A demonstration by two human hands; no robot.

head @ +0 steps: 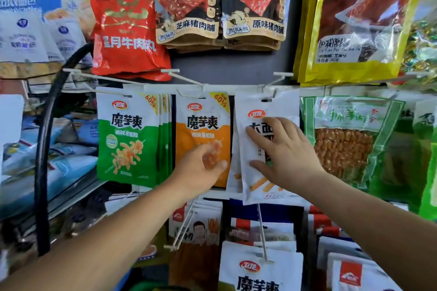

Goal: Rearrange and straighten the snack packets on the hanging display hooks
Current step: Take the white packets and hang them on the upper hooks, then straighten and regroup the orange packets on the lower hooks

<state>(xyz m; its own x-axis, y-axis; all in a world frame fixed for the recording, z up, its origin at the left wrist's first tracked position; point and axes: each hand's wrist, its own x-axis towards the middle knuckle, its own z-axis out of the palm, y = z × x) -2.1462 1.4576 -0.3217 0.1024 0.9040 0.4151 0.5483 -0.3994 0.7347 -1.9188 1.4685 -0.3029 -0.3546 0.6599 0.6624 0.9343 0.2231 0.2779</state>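
Observation:
A white snack packet (255,106) with a red logo hangs on a middle-row hook, tilted slightly. My right hand (281,149) lies flat on its front with fingers spread and the thumb at its lower part. Just left hangs an orange-and-white packet (203,120). My left hand (201,170) presses on its lower half, fingers curled and blurred. Whether that hand grips the packet is unclear. Further left hangs a stack of green-and-white packets (127,134).
Above hang a red bag (125,23), two black jerky packs (222,7) and a yellow-edged pack (359,19). A green-framed clear pack (345,139) hangs at the right. White hooks (262,231) jut out below over more packets. A black cable (45,149) curves at the left.

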